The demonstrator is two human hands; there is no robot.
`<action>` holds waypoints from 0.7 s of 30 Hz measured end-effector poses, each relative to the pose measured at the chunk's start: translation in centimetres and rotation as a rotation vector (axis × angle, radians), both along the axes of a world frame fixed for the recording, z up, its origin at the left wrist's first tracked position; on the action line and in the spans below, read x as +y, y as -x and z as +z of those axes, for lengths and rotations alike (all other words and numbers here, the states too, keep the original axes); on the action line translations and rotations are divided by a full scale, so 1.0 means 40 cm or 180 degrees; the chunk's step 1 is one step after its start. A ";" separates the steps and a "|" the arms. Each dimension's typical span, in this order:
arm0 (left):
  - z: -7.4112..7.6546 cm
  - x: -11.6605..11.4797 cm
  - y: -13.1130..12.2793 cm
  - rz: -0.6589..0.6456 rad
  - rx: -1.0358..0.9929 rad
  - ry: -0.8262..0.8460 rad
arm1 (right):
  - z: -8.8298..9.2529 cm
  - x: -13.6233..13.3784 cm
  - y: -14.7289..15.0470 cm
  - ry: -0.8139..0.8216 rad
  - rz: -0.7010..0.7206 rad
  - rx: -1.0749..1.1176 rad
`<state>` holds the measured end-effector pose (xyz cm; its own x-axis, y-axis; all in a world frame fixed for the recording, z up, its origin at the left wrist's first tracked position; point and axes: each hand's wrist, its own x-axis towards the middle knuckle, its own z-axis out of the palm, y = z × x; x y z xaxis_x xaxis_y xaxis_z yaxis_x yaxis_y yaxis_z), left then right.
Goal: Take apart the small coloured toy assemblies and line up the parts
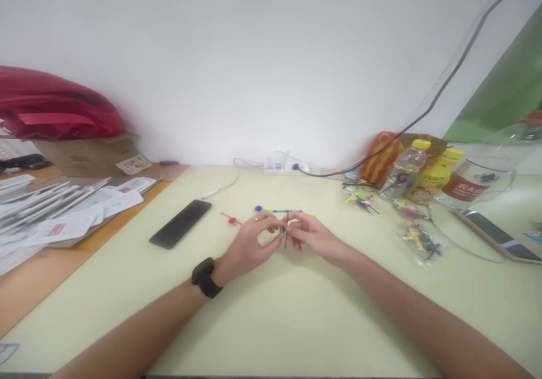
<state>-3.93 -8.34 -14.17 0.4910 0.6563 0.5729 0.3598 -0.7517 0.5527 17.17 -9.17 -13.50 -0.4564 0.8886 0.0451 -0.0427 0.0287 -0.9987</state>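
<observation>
Over the middle of the pale green table, my left hand [257, 238] and my right hand [311, 232] meet fingertip to fingertip. Between them is a thin black plastic stick piece [286, 242], held upright. Both hands are closed in a pinch on it; the join at the fingertips is too small to make out. Just behind the hands lie a blue stick piece [277, 211], a blue round piece [258, 209] and some green bits, partly hidden by my fingers. A red stick piece with a round middle [232, 221] rests left of my left hand.
A black phone [180, 224] lies to the left, papers [84, 215] and a cardboard box [87, 154] beyond it. On the right are small coloured pieces [362, 200], a plastic bag of pieces [421, 238], bottles [406, 167] and another phone [502, 235]. A power strip [279, 163] sits by the wall.
</observation>
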 end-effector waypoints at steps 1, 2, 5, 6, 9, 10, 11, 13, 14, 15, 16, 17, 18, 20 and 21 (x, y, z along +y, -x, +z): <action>-0.001 0.001 0.001 0.0009 0.0033 -0.0003 | -0.002 0.002 0.001 -0.0029 -0.0051 -0.0065; -0.002 0.002 0.002 0.0026 0.0058 -0.0005 | -0.004 0.004 0.001 -0.0072 -0.0110 -0.0124; -0.005 0.002 0.002 0.0093 0.0071 -0.0014 | -0.008 0.006 0.004 -0.0273 -0.0281 -0.0178; -0.004 0.001 0.001 0.0106 0.0066 -0.0015 | -0.009 0.006 0.005 -0.0306 -0.0281 -0.0149; 0.002 -0.001 -0.001 0.0056 0.0055 0.0031 | -0.011 0.004 0.008 -0.0169 -0.0081 0.0009; 0.006 -0.001 -0.001 0.0002 0.0062 0.0078 | -0.012 0.003 0.009 -0.0102 -0.0005 0.0044; 0.010 -0.002 0.000 -0.0057 0.0074 0.0134 | -0.014 0.002 0.010 -0.0060 0.0047 0.0061; 0.018 -0.002 0.002 -0.0168 0.0115 0.0234 | -0.017 0.002 0.013 -0.0049 0.0056 0.0058; 0.021 -0.003 0.004 -0.0227 0.0155 0.0261 | -0.018 0.003 0.014 -0.0066 0.0038 0.0055; 0.024 -0.003 0.007 -0.0285 0.0207 0.0267 | -0.019 0.003 0.015 -0.0081 0.0017 0.0062; 0.026 -0.004 0.009 -0.0338 0.0266 0.0258 | -0.019 0.004 0.015 -0.0092 -0.0005 0.0083; 0.026 -0.005 0.011 -0.0375 0.0323 0.0245 | -0.019 0.004 0.016 -0.0099 -0.0014 0.0112; 0.025 -0.007 0.012 -0.0394 0.0370 0.0225 | -0.018 0.004 0.015 -0.0103 0.0001 0.0137; 0.022 -0.010 0.012 -0.0362 0.0393 0.0149 | -0.015 0.004 0.013 -0.0093 0.0083 0.0173; 0.020 -0.011 0.011 -0.0330 0.0382 0.0102 | -0.013 0.004 0.011 -0.0087 0.0124 0.0180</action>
<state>-4.39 -8.78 -13.36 0.6207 0.6155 0.4856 0.3463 -0.7709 0.5346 16.73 -9.03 -14.03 -0.4865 0.8684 0.0959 -0.1007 0.0533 -0.9935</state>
